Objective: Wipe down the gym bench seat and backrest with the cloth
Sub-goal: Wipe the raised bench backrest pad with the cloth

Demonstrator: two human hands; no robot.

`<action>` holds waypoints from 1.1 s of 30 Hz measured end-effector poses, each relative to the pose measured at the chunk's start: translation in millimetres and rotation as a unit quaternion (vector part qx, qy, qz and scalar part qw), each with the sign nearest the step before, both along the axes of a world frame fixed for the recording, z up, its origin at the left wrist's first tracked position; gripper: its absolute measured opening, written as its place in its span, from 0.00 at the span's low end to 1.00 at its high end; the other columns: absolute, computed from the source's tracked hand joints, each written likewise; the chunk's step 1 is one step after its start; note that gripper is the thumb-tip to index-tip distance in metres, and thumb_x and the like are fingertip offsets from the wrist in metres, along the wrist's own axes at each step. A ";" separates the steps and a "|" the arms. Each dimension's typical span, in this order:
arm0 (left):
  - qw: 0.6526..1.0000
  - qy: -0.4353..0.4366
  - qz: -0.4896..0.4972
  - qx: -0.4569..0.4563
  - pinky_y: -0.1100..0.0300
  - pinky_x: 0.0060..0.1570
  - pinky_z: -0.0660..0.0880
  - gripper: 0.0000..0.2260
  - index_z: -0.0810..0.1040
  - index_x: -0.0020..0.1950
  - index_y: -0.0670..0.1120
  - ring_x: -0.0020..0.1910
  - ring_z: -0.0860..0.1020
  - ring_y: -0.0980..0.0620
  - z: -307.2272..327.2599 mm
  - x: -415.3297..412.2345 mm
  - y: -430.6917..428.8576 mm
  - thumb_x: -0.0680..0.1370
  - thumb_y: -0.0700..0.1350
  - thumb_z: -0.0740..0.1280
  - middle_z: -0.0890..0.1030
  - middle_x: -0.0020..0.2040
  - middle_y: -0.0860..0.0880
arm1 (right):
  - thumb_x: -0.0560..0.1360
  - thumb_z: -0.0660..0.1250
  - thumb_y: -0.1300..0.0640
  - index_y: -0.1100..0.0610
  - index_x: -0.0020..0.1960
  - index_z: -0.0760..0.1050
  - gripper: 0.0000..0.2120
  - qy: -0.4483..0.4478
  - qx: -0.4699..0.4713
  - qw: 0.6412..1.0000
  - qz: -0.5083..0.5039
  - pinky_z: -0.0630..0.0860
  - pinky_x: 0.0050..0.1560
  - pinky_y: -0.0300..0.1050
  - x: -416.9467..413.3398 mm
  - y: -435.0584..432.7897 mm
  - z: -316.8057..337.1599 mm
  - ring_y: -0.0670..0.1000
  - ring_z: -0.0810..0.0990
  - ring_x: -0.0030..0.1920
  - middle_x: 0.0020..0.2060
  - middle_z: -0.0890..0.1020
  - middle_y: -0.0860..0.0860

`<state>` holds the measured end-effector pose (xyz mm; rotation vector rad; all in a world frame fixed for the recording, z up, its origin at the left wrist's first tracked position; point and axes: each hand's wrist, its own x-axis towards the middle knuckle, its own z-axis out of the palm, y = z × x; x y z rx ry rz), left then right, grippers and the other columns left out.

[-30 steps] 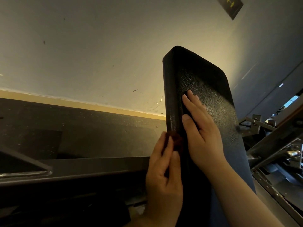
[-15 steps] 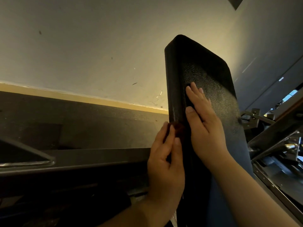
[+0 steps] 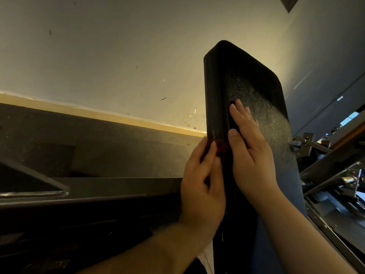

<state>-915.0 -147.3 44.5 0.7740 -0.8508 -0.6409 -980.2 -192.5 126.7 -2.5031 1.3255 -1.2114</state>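
A: Pale wall (image 3: 98, 56) behind, dark floor (image 3: 118, 145) below it, and the backrest (image 3: 256, 91) rising steeply in front. Why two hands on it?

B: My guess is that the right hand (image 3: 250, 155) steadies it. That hand lies flat on the pad's face, fingers straight, gripping nothing. So the left hand (image 3: 203, 186) can push sideways without the pad rocking.

A: And the cloth (image 3: 222, 148)?

B: It's a dark red scrap touching the pad's left side edge. The left fingers (image 3: 209, 153) bend round it and press it on. A bit of it shows just past their tips, beside the right thumb.

A: So the edge is being wiped?

B: It looks so. Whether the face is done, I cannot tell.
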 end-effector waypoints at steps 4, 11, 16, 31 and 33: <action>0.999 0.025 -0.022 0.006 0.73 0.63 0.69 0.17 0.74 0.73 0.49 0.69 0.70 0.66 25.1 18.7 -32.3 0.84 0.44 0.61 0.72 0.73 0.56 | 0.83 0.55 0.55 0.47 0.78 0.63 0.23 -0.006 0.010 1.000 -0.001 0.53 0.80 0.54 2.4 0.8 0.8 0.35 0.53 0.78 0.78 0.62 0.38; 0.999 -0.037 0.009 0.014 0.72 0.64 0.68 0.18 0.70 0.74 0.57 0.70 0.69 0.62 -31.0 -12.6 23.7 0.83 0.55 0.58 0.68 0.70 0.63 | 0.84 0.56 0.56 0.47 0.78 0.64 0.22 -0.009 0.005 1.000 0.001 0.53 0.80 0.55 0.2 2.5 -0.5 0.35 0.54 0.78 0.77 0.62 0.37; 0.999 -0.038 0.008 0.024 0.57 0.66 0.73 0.19 0.70 0.76 0.51 0.69 0.70 0.50 15.7 9.8 -36.6 0.86 0.53 0.55 0.69 0.70 0.52 | 0.83 0.55 0.55 0.46 0.77 0.64 0.23 -0.014 0.005 1.000 0.003 0.54 0.80 0.55 1.4 2.1 0.2 0.35 0.54 0.77 0.77 0.63 0.36; 0.998 0.012 0.033 0.058 0.45 0.56 0.78 0.21 0.67 0.66 0.53 0.58 0.75 0.46 29.3 7.8 -35.7 0.79 0.63 0.54 0.67 0.60 0.48 | 0.83 0.55 0.54 0.44 0.76 0.63 0.22 -0.015 0.000 1.000 0.007 0.55 0.80 0.56 0.6 0.8 -1.2 0.35 0.55 0.77 0.76 0.63 0.36; 0.995 0.029 0.020 0.093 0.47 0.58 0.77 0.18 0.67 0.65 0.52 0.59 0.74 0.49 43.8 16.1 -51.4 0.81 0.60 0.55 0.66 0.60 0.50 | 0.82 0.55 0.54 0.45 0.77 0.64 0.23 -0.018 0.007 1.000 0.004 0.55 0.80 0.56 0.4 1.3 -1.5 0.35 0.55 0.77 0.77 0.63 0.37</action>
